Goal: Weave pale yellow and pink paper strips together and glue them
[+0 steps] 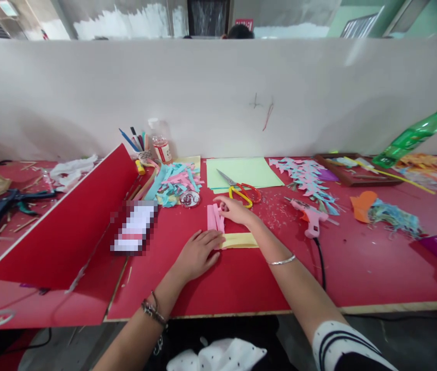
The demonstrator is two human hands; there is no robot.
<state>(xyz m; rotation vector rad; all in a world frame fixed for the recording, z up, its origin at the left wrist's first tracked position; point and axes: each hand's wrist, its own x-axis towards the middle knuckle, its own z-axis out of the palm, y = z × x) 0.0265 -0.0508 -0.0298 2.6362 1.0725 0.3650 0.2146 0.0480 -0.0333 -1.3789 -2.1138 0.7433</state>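
My left hand [198, 252] lies flat, fingers stretched out, on the red table [357, 273], its fingertips pressing the left end of a yellow paper strip [241, 240]. My right hand [234, 209] rests just beyond it, fingers touching the pink paper strips [215, 218] that stand across the yellow strip. The fingers look loosely curled on the pink strips. Red and yellow scissors [241, 191] lie right behind my right hand.
A pink glue gun [310, 216] with a black cord lies to the right. A green sheet [241, 172], piles of cut paper pieces [175, 181], a pen cup [141, 147], a bottle [161, 141] and a tilted red board [67, 226] surround the hands. A green bottle [415, 136] leans far right.
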